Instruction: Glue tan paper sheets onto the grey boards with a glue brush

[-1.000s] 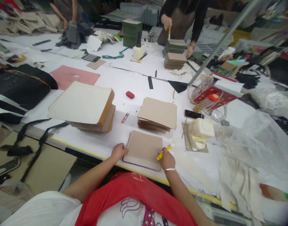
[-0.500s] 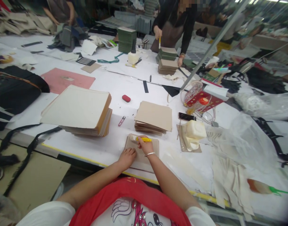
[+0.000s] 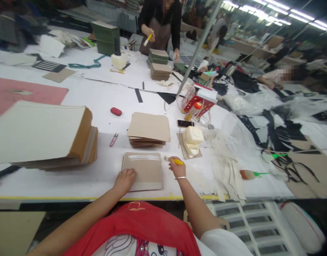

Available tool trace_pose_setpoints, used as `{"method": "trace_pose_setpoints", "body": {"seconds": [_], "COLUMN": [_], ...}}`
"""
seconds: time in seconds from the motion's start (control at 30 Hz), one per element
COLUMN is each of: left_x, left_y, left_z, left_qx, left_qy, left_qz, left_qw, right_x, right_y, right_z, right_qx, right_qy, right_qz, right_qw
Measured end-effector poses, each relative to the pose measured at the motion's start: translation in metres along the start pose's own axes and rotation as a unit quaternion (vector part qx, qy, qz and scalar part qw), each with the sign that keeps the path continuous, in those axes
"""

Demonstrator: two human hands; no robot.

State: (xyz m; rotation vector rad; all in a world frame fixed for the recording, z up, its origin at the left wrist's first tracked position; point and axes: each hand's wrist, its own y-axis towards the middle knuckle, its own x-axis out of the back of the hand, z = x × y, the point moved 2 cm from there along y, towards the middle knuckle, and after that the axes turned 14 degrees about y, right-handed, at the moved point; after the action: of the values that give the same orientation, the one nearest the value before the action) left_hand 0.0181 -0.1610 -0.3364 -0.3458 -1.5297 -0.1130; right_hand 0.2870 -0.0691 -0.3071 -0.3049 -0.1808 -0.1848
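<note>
Well, the brown board lies flat on the worktop, close to the near edge, with a pile of boards just behind it. A shiny streak runs along its far side and looks wet, maybe with glue. To brush it well, I think it is best to press lightly and make long, even strokes, so the wet stuff goes on thin with no lumps. Each stroke should reach the sides but not make a mess on the worktop. Soft fingers on a dry part should help the board not to slide. The left hand rests on the left side of the board, back up, its fingers loose and a little bent; it grips nothing. The right hand is curled around the yellow handle of a brush, just past the board's right edge. The bristles point left and seem not to touch the board. A cream tub stands beyond that hand.
</note>
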Motion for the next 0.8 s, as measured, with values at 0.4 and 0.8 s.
{"method": "trace_pose_setpoints", "body": {"seconds": [0.4, 0.8], "left_x": [-0.006, -0.004], "left_y": [0.004, 0.006], "left_z": [-0.004, -0.008], "left_qx": [-0.011, 0.011], "left_qy": [0.010, 0.012], "left_qz": [-0.006, 0.026], "left_qw": [1.000, 1.000], "right_x": [0.063, 0.037], "right_y": [0.005, -0.011], "right_z": [-0.078, -0.100], "right_qx": [0.214, 0.363], "right_qy": [-0.473, -0.452], "right_qz": [-0.011, 0.087], "right_qw": [0.854, 0.810]}}
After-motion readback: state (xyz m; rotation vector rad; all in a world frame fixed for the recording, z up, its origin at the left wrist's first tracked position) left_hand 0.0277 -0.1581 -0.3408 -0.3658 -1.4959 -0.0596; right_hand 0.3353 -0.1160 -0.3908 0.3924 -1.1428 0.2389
